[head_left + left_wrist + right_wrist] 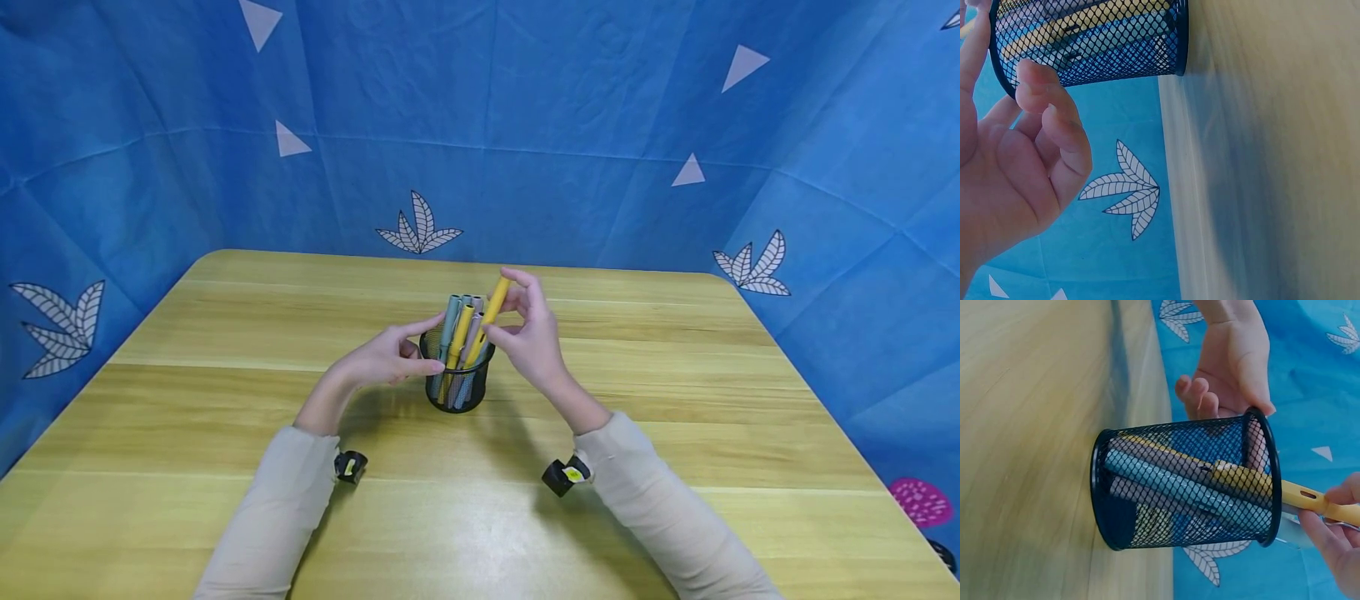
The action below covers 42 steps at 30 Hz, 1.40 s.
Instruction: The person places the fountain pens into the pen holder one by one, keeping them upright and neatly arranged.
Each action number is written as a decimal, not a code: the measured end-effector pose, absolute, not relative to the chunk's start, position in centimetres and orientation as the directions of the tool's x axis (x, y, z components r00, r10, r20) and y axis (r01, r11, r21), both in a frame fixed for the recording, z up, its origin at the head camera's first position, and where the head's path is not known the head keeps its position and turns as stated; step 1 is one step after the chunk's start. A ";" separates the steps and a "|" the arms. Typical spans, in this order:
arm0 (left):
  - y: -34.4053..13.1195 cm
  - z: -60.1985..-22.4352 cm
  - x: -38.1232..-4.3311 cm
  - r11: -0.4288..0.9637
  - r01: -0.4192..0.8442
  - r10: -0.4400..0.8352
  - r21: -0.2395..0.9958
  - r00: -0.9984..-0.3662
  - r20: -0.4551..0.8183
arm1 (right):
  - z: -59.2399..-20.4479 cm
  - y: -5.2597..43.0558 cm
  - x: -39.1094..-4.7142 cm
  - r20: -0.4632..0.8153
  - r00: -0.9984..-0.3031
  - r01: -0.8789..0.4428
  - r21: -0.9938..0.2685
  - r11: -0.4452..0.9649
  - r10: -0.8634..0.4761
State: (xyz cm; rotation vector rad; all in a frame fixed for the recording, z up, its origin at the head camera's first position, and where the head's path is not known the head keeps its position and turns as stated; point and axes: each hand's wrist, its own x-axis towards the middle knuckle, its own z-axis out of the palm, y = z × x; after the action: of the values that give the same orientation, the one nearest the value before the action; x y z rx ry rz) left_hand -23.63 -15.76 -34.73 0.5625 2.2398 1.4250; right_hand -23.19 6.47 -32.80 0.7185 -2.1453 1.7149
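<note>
A round black mesh pen holder (471, 393) stands upright on the table with several pens in it. My left hand (386, 357) holds its rim at the left, thumb at the near side and index finger along the far side; the other fingers curl loosely in the left wrist view. Between thumb and fingers my right hand (537, 337) pinches a yellow pen (497, 302), tilted to the right. In the right wrist view the lower part of this yellow pen (1300, 495) is inside the holder. Beside it stand another yellow pen (461, 327), a green pen (450, 321) and greyish-purple ones, partly hidden.
The light wooden table (450, 517) spreads around the holder. Behind and at both sides hangs a blue cloth (525, 100) with white triangles and leaf prints. A small black device (351, 467) sits at the left cuff and another black device (558, 477) at the right cuff.
</note>
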 end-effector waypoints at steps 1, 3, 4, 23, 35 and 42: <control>-15.8 -34.7 -23.6 0.392 0.114 0.547 0.913 -0.827 -0.132 | -32.8 6.5 -23.2 0.522 -0.829 -0.554 -0.814 0.173 -0.198; -15.7 -34.7 -23.6 0.394 0.114 0.545 0.912 -0.828 -0.132 | -32.9 6.5 -23.2 0.520 -0.830 -0.554 -0.811 0.188 -0.203; -15.7 -34.7 -23.6 0.396 0.111 0.543 0.912 -0.829 -0.134 | -32.9 6.5 -23.2 0.518 -0.831 -0.552 -0.811 0.192 -0.203; -15.6 -34.7 -23.6 0.409 0.086 0.526 0.909 -0.836 -0.158 | -33.6 6.7 -23.1 0.562 -0.782 -0.623 -0.710 0.328 -0.269; -15.7 -34.7 -23.6 0.400 0.093 0.534 0.912 -0.832 -0.150 | -33.6 6.7 -22.8 0.569 -0.757 -0.651 -0.622 0.435 -0.321; -15.8 -34.8 -23.6 0.391 0.110 0.546 0.914 -0.827 -0.134 | -33.6 6.8 -22.8 0.578 -0.740 -0.671 -0.598 0.439 -0.343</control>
State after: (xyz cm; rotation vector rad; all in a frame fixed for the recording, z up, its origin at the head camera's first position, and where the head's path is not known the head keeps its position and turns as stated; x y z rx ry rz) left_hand -23.60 -15.76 -34.78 0.5649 2.2392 1.4236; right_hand -22.77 6.82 -33.63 0.8614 -2.3244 1.2136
